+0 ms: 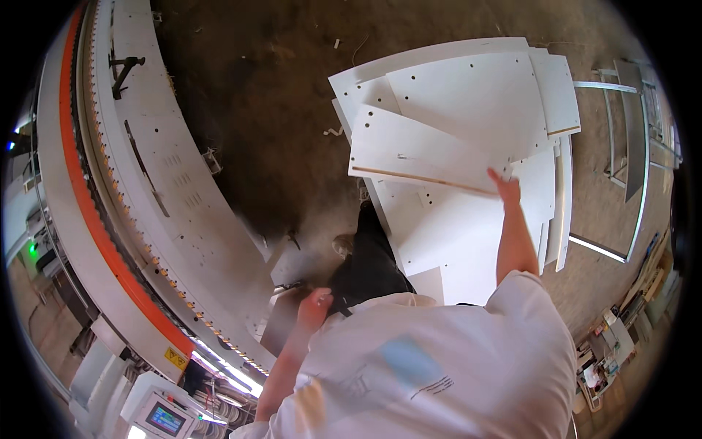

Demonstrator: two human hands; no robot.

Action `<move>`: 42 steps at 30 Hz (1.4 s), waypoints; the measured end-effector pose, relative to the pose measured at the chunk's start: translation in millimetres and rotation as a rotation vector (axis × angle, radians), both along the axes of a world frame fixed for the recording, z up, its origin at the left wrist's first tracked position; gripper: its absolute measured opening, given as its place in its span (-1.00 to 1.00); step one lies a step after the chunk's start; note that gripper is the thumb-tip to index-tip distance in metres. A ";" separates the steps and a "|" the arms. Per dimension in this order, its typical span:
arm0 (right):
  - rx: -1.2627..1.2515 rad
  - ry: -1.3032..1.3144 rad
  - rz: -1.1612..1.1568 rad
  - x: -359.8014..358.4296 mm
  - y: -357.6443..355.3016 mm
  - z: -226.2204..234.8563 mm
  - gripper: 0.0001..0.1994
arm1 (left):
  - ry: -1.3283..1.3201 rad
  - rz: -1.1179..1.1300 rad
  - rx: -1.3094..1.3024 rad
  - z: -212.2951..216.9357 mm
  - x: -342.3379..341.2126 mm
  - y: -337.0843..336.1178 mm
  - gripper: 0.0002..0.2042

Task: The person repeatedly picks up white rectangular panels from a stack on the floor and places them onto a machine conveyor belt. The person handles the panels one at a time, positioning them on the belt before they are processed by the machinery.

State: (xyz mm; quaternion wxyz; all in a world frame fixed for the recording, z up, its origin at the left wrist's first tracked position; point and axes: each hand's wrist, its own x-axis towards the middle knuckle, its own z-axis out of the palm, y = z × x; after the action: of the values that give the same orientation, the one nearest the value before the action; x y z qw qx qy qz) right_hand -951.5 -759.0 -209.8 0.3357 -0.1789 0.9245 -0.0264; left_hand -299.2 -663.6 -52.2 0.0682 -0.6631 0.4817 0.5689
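Note:
My right hand (506, 189) reaches over the stack, its fingers apart, at the right end of a narrow white panel (417, 150). That panel lies slanted on top, with drilled holes at its left end and a brown raw strip along its near edge. Whether the hand touches the panel is hard to make out. Beneath it are larger white panels (468, 88), drilled with holes and stacked unevenly. My left hand (314, 307) hangs low by my side, its fingers curled, with nothing visible in them. It is nearest to a dark, blurred part beside the machine.
A long white machine (164, 161) with an orange band (110, 241) curves along the left. Its control screen (166, 418) sits at the lower left. To the right stands a metal frame rack (635, 183). Boards and small items (607, 347) lie at the lower right.

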 end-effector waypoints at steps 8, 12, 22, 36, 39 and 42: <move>-0.220 -0.183 -0.688 64.8 64.6 -44.2 0.07 | 0.069 0.091 0.069 5.2 3.9 -3.1 -0.76; -0.355 -0.175 -0.709 83.4 59.7 -50.0 0.03 | 0.026 0.040 0.052 5.0 14.0 4.5 -0.75; -0.472 -0.472 -0.674 185.9 70.8 4.5 -0.04 | 0.162 0.219 0.020 14.9 -2.5 -8.9 -0.68; -0.427 -0.893 -0.083 399.2 118.2 108.8 -0.16 | 0.935 1.087 -0.372 98.1 76.0 122.6 -0.71; -0.495 -0.858 0.014 445.9 137.4 121.7 -0.23 | 0.766 1.249 -0.385 106.4 112.0 160.6 -0.73; -0.439 -0.624 0.126 493.1 150.1 135.7 -0.23 | 0.794 1.442 -0.458 91.1 140.5 198.8 -0.75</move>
State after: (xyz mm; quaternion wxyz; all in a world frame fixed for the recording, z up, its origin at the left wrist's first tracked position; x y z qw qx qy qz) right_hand -458.4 -608.9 -74.1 0.5556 -0.2863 0.7374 -0.2561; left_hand -158.7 -464.7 38.9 -0.6202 -0.5563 0.0331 0.5521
